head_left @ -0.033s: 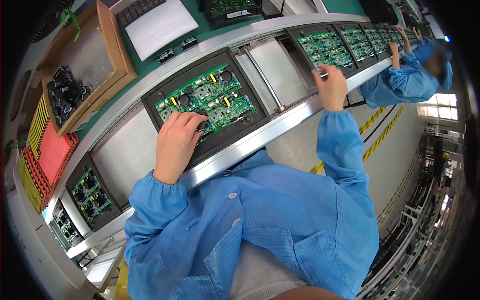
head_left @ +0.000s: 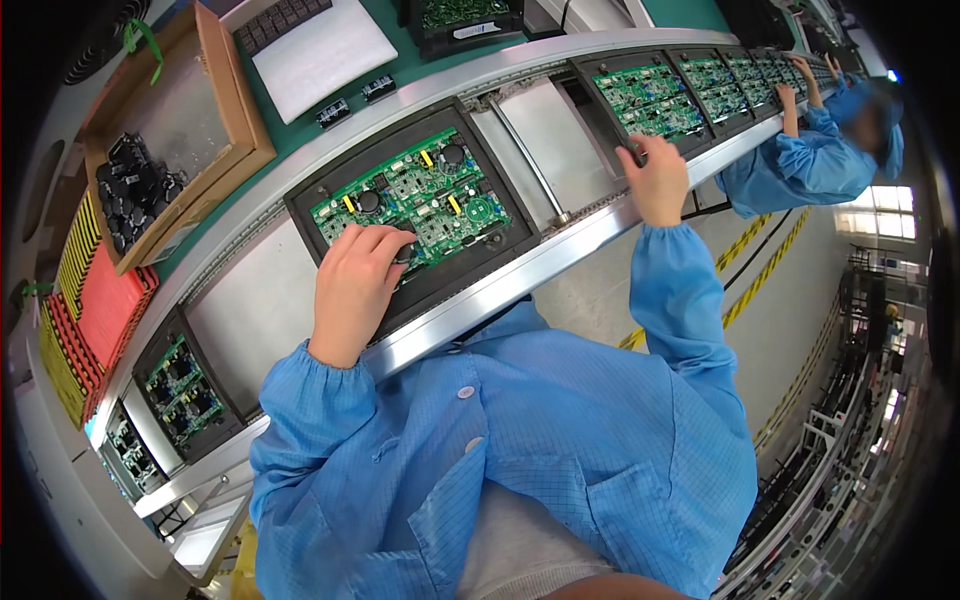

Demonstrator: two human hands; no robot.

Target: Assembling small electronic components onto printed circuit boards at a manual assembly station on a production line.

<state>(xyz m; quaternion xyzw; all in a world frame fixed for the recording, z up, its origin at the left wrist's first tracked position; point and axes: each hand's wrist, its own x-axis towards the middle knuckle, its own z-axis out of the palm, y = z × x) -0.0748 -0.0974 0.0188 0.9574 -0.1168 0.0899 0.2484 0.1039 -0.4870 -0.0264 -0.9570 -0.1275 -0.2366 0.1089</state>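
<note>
A green circuit board (head_left: pixel 415 195) lies in a black frame carrier (head_left: pixel 510 195) on the conveyor in front of me. Over its near left corner is my left hand (head_left: pixel 355 285), fingers closed round a black round capacitor (head_left: pixel 405 252) at the board's surface. Two similar black capacitors stand on the board's upper half, beside yellow parts. My right hand (head_left: pixel 658 182) is raised by the near edge of the neighbouring carrier on the right. Between its thumb and index finger is a small dark component (head_left: pixel 638 149), its exact kind unclear.
Beyond the conveyor's metal rail stands a cardboard box (head_left: pixel 225 100) of black capacitors (head_left: pixel 135 190). Two loose capacitors (head_left: pixel 378 87) lie near a white foam sheet (head_left: pixel 325 55). More boards (head_left: pixel 650 100) line the conveyor rightward, where a co-worker's hands (head_left: pixel 790 100) are busy. Red trays (head_left: pixel 115 305) sit left.
My right hand has shifted slightly left and turned, with the dark component now showing between thumb and finger. My left hand stays at the board's capacitor.
</note>
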